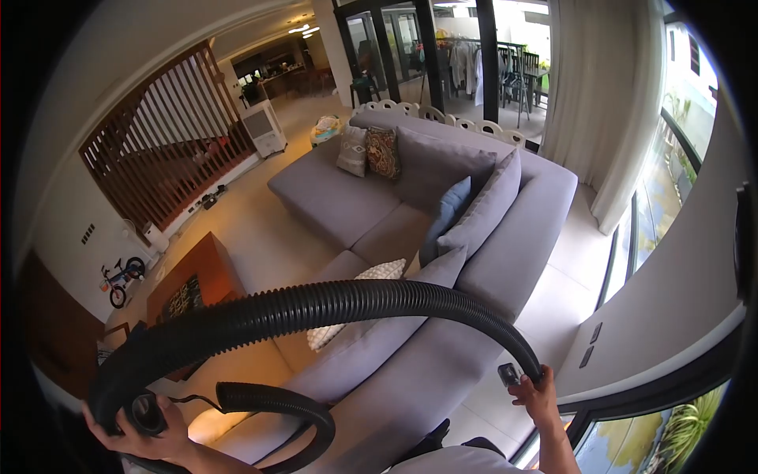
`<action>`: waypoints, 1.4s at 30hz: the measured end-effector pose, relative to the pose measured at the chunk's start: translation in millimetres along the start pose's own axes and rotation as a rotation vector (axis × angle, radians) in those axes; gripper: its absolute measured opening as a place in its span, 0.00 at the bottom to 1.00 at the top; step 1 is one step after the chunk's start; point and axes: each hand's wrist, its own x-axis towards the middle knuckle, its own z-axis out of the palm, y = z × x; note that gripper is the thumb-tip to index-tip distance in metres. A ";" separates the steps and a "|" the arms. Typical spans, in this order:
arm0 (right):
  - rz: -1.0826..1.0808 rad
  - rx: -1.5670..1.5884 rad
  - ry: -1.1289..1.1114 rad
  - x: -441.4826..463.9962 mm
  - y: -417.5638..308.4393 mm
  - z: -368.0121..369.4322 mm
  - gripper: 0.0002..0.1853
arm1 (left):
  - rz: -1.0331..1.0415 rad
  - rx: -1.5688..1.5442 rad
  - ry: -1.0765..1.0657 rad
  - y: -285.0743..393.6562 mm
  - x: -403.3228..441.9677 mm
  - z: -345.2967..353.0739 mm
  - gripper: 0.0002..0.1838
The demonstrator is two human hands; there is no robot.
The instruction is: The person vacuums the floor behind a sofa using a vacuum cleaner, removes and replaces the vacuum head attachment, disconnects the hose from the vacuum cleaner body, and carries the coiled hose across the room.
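Observation:
A thick black ribbed hose point(316, 304) arches across the view in front of me. At the lower left my left hand point(150, 430) is wrapped round the hose, beside a dark round fitting. My right hand point(537, 395) grips the hose's thinner end at the lower right. A small grey and black device point(509, 374) shows at the fingers of that hand. Another length of hose curls below the arch, its upper end near a thin black cord. Behind and beneath the hose stands a grey sectional sofa point(505, 276).
Cushions, one of them blue point(446, 217), lie on the sofa. A wooden table point(209, 276) stands to the left, with a small bicycle point(122, 278) by the wall. A white appliance point(264, 129) stands further back. Curtains point(604, 103) and windows line the right side.

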 end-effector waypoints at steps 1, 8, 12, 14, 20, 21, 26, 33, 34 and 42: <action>-0.023 0.025 0.032 20.3 -2.3 -9.5 0.26 | 0.016 0.005 -0.011 20.0 7.9 10.2 0.32; -0.051 0.069 0.134 172.9 -54.1 -105.1 0.26 | 0.017 -0.043 -0.007 180.6 58.6 63.7 0.33; -0.014 0.032 0.123 281.5 -93.0 -178.5 0.24 | 0.012 -0.004 0.014 281.4 86.4 65.2 0.36; -0.035 0.007 0.154 330.2 -115.0 -209.8 0.26 | 0.015 -0.011 0.011 328.1 105.6 69.5 0.36; -0.109 -0.073 0.170 444.7 -179.8 -276.3 0.24 | -0.019 0.034 0.081 433.7 155.6 80.0 0.33; -0.135 -0.079 0.141 461.0 -182.7 -281.6 0.24 | -0.032 0.036 0.059 447.6 159.6 84.6 0.33; -0.128 -0.059 0.150 545.8 -199.5 -311.3 0.23 | -0.007 0.001 0.065 536.4 176.9 133.5 0.34; 0.091 -0.085 0.118 646.1 -241.2 -380.9 0.27 | -0.077 -0.226 0.130 734.5 222.4 249.0 0.38; 0.116 -0.124 0.105 661.3 -245.2 -391.0 0.27 | -0.077 -0.247 0.129 761.1 228.1 270.5 0.38; 0.199 -0.209 0.356 755.2 -268.4 -497.5 0.25 | 0.121 -0.358 0.203 944.4 289.8 394.3 0.32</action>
